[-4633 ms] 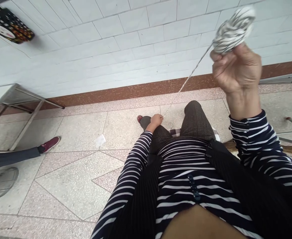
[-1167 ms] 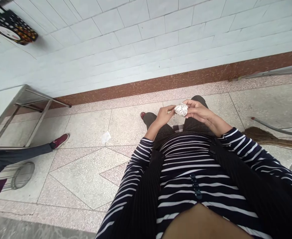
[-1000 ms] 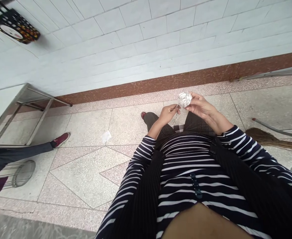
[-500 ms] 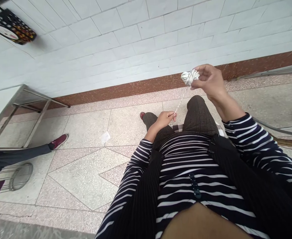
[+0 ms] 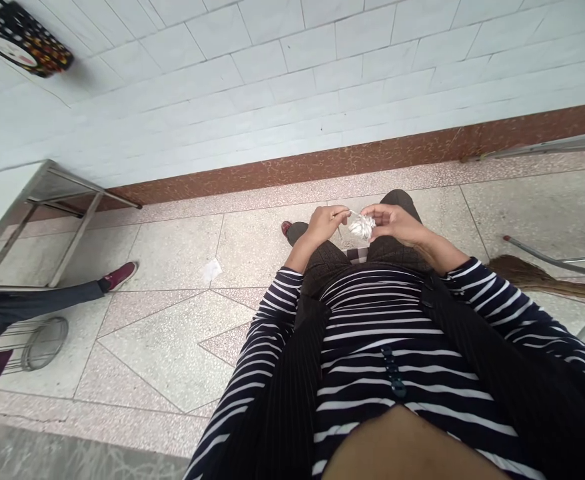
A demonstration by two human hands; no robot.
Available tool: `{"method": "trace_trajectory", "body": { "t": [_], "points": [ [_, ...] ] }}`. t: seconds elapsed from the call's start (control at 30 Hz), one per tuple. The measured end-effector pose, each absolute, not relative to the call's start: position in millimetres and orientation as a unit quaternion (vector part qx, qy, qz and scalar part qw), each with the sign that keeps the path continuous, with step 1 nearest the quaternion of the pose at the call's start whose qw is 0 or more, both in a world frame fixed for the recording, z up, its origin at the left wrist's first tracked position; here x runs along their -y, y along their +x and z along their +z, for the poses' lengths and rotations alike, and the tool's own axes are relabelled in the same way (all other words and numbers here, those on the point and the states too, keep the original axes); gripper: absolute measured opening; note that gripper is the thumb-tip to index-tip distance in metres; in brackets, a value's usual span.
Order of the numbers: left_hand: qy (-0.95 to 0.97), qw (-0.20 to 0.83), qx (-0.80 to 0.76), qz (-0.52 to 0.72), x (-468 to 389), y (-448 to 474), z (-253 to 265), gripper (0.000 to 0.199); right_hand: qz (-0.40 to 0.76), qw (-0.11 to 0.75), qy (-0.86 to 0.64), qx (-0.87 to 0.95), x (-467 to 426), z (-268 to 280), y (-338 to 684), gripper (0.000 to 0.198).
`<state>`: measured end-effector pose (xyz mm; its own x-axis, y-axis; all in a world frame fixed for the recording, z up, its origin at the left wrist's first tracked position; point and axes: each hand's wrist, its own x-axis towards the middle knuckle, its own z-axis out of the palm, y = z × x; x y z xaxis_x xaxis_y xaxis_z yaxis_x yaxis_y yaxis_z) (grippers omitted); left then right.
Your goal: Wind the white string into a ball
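The ball of cord (image 5: 362,227) is down from its raised spot, pinched in the right hand's (image 5: 392,223) fingertips just beside the left hand (image 5: 326,222), whose thumb and forefinger pinch the strand (image 5: 352,213). Light, even tension should keep the turns neat.

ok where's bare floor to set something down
Bare floor lies between another person's maroon shoe and the left striped sleeve, below the paper scrap; more runs from scrap to brown skirting. Crowded: broom and metal legs at picture right; left hand, right hand and cord ball near the knees.
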<state>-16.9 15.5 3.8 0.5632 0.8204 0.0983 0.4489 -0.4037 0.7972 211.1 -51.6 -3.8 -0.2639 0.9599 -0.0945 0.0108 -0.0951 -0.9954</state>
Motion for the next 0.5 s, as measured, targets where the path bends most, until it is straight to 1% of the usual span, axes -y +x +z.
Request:
{"method": "trace_trajectory", "body": {
  "t": [0.1,0.23,0.37,0.5],
  "points": [
    [0.780,0.425,-0.377,0.262,-13,-7,-10,0.032,0.623,0.459,-0.419,0.474,46,13,218,0.053],
    [0.745,0.488,-0.339,0.302,-11,4,-23,0.034,0.644,0.549,-0.377,0.377,36,28,220,0.052],
    [0.732,0.525,-0.333,0.279,-8,4,-34,0.034,0.601,0.599,-0.372,0.376,21,43,225,0.052],
    [0.746,0.510,-0.372,0.214,4,0,-40,0.035,0.513,0.637,-0.414,0.399,-3,50,239,0.049]
  ]
}}
